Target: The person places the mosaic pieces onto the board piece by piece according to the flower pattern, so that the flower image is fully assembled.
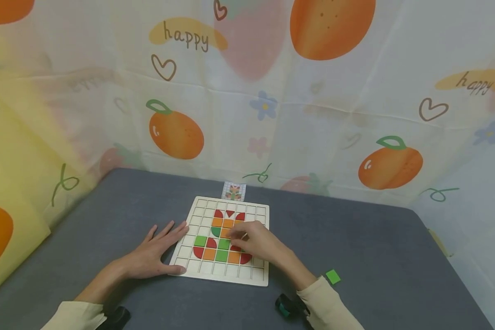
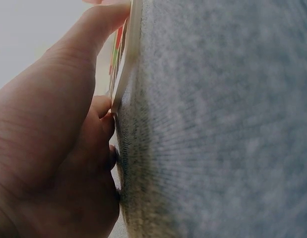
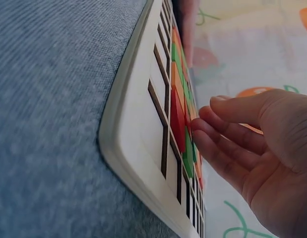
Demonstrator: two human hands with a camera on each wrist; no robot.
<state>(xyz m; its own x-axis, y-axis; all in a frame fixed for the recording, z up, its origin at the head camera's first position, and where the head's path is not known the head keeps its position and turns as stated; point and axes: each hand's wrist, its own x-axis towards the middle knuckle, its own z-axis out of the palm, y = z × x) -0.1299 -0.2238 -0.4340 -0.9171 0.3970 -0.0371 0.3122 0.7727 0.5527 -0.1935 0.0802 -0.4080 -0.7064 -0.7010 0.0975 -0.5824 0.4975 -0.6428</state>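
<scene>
A white grid board [image 1: 255, 276] lies on the table, bearing red, orange and green tiles, some square and some with a rounded edge. My left hand [image 1: 156, 252] is spread at the board's left side, thumb on its near left corner and fingertips along the left edge. Over the middle of the pattern is my right hand [image 1: 259, 240], its loosely bent fingertips at an orange tile [image 1: 225, 233]. In the right wrist view the thumb [image 3: 237, 106] stands off from the tiles, and no piece shows between it and the fingers. The right hand hides some tiles in the head view.
A small printed pattern card [image 1: 233, 191] lies just behind the board. One loose green square tile [image 1: 333, 277] rests on the dark grey table [image 1: 375, 256] to the right, beyond the right forearm. A patterned cloth [image 1: 313, 123] hangs behind the table.
</scene>
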